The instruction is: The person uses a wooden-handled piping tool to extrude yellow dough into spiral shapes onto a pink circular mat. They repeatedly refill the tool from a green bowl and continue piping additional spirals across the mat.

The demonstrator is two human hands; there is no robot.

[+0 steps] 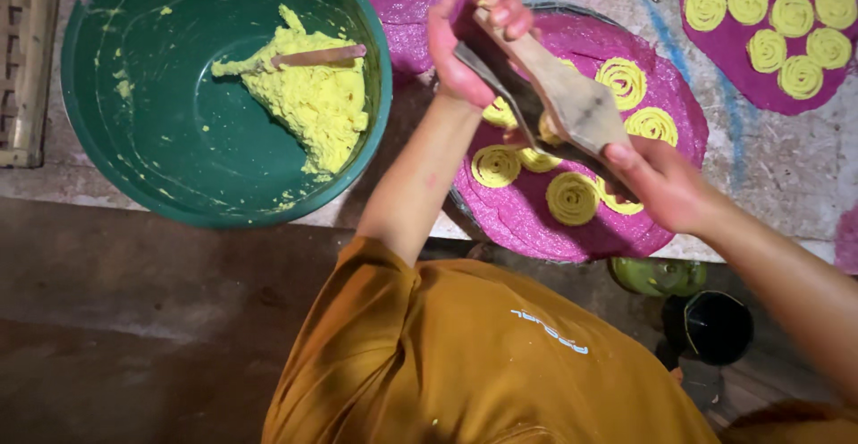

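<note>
Wooden press [559, 95]: we see it above the pink cloth [572, 220] with yellow spirals [572, 196].
Left hand [469, 37]: grasps its far handle.
Right hand [661, 185]: apparently grips its near end.
Green basin [98, 140]: left, holding dough [313, 104].

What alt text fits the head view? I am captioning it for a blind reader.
Two hands, left hand and right hand, hold a wooden press over a pink cloth-covered tray of yellow dough spirals. Beside it, a green bowl holds yellow dough and a stick.
</note>
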